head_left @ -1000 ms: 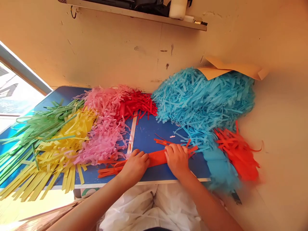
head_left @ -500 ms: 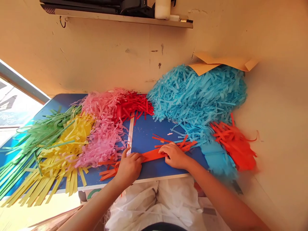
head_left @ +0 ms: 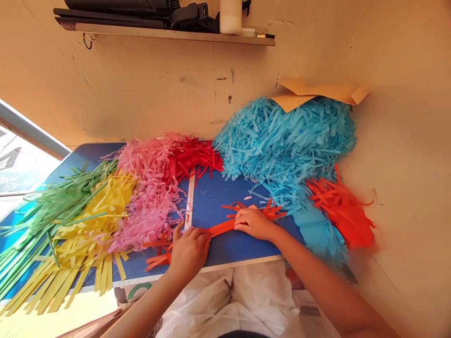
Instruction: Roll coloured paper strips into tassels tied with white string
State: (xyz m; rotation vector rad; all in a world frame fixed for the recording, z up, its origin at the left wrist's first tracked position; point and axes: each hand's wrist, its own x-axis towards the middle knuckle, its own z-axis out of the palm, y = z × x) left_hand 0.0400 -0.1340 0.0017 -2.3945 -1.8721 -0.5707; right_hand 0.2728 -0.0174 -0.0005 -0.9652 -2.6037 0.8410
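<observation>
Head view: orange fringed strip [head_left: 222, 228] is held just in from the near edge of the table [head_left: 239, 251], roughly along it. Its middle band is pinched by the left hand [head_left: 190, 249] and right hand [head_left: 256, 223], fingers curled. Step in hand: band apparently being gathered narrow. Next move likely calls for an even pinch.

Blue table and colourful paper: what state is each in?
Blue table: partly covered
Orange paper: fringed at both ends, gripped by left hand and right hand
Turquoise paper: mostly shredded, heaped
Yellow paper: cut into strips, overhanging the edge
Green paper: cut into strips
Pink paper: shredded, piled
Red paper: shredded
Scarlet bundle: partly fringed
Brown sheet: bent, atop turquoise paper
</observation>
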